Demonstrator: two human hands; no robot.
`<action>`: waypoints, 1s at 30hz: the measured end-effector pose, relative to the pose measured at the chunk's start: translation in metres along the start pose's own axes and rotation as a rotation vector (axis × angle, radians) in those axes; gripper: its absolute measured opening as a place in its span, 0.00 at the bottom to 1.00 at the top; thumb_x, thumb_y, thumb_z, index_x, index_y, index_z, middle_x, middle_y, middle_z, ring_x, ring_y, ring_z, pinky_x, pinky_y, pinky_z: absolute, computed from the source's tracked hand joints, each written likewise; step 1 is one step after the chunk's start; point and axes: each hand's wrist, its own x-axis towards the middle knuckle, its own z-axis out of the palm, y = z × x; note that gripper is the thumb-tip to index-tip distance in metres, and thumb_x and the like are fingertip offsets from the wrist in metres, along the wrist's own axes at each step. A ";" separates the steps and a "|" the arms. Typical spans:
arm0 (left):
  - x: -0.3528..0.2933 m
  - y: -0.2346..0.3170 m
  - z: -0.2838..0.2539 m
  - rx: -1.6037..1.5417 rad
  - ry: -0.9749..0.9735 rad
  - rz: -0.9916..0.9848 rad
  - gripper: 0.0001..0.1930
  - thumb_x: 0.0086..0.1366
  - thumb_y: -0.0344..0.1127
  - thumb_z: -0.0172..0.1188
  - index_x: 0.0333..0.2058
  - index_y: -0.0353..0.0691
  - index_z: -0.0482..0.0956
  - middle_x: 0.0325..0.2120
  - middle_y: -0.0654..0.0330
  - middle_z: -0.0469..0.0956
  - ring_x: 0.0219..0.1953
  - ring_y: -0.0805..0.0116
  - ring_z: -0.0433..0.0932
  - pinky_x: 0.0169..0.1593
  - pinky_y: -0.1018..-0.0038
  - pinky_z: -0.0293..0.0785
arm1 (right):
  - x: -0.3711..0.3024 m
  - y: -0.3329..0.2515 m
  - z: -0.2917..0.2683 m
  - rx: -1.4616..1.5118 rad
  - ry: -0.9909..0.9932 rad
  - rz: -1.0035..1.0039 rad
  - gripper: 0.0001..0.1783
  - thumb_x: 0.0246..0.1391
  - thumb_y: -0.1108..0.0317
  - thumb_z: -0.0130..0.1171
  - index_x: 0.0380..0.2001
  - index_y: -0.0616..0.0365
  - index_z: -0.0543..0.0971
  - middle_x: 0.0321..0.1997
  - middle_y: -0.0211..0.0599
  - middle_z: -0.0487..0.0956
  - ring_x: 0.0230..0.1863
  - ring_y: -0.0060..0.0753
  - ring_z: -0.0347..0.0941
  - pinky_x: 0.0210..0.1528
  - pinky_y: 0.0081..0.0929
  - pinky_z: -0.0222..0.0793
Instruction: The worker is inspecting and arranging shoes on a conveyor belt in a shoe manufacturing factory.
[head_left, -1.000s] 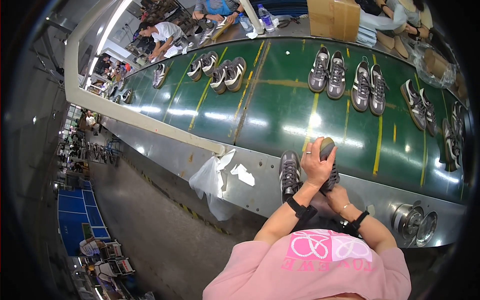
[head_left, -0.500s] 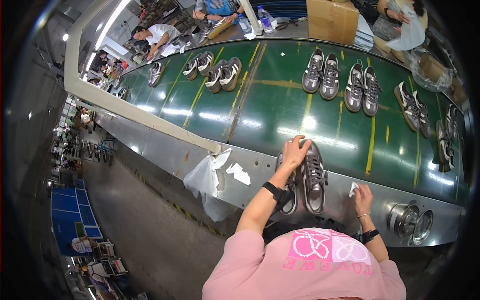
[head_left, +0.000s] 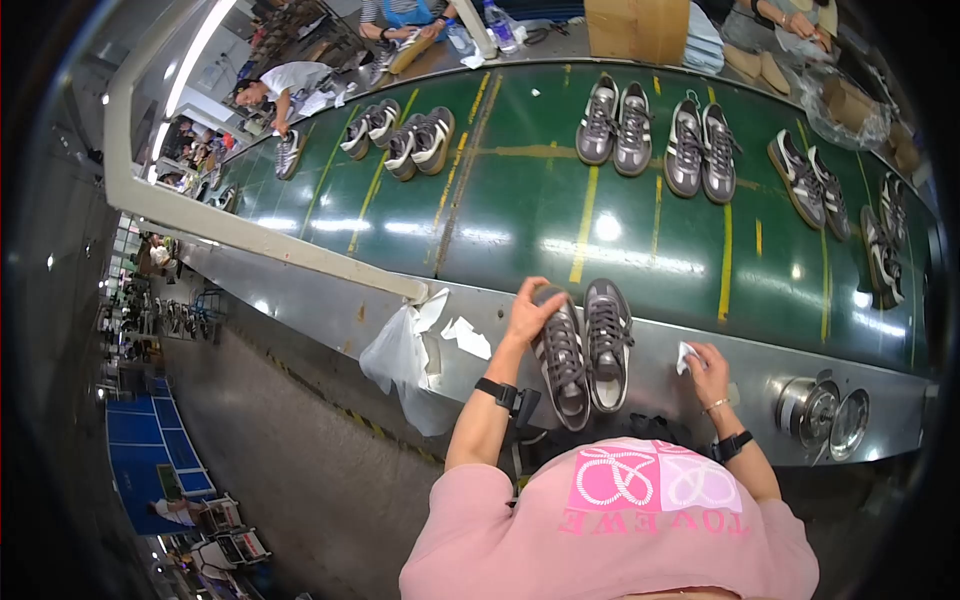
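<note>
A pair of grey sneakers with white stripes stands on the metal ledge in front of me, toes pointing away. My left hand grips the toe end of the left sneaker, thumb over its top and fingers along the outer side. Beside it, the right sneaker is untouched, its toe reaching the belt's near edge. To the right of the pair, my right hand pinches a small crumpled white wipe, cloth or paper, between thumb and fingers, clear of the shoes.
Beyond the ledge runs a green conveyor belt carrying several sneaker pairs. A white frame post crosses at left, with a plastic bag and paper scraps nearby. Round metal dishes sit right. Co-workers sit across the belt.
My left hand has shifted from over both toes to the left sneaker's toe, uncovering the right one. The right hand still holds the wipe. A far-left co-worker's hand now reaches a sneaker.
</note>
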 end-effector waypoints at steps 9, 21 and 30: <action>0.016 0.169 -0.007 0.004 0.445 0.417 0.24 0.55 0.42 0.74 0.46 0.40 0.74 0.37 0.57 0.79 0.39 0.65 0.78 0.45 0.68 0.75 | 0.040 -0.073 0.008 0.109 -0.037 -0.126 0.12 0.52 0.76 0.62 0.42 0.60 0.82 0.40 0.41 0.82 0.41 0.42 0.80 0.45 0.30 0.74; -0.003 0.193 0.109 0.337 0.512 0.676 0.26 0.48 0.43 0.73 0.45 0.49 0.73 0.33 0.56 0.76 0.32 0.50 0.78 0.35 0.57 0.74 | 0.063 -0.094 0.102 0.167 -0.201 -0.193 0.19 0.53 0.74 0.56 0.49 0.51 0.79 0.47 0.52 0.79 0.40 0.58 0.78 0.38 0.45 0.75; -0.004 0.197 0.115 0.334 0.623 0.731 0.31 0.45 0.43 0.74 0.49 0.47 0.73 0.34 0.54 0.74 0.29 0.49 0.77 0.34 0.57 0.73 | 0.055 -0.062 0.064 -0.519 -0.339 -0.516 0.16 0.49 0.78 0.59 0.43 0.54 0.83 0.43 0.48 0.81 0.39 0.55 0.79 0.38 0.44 0.75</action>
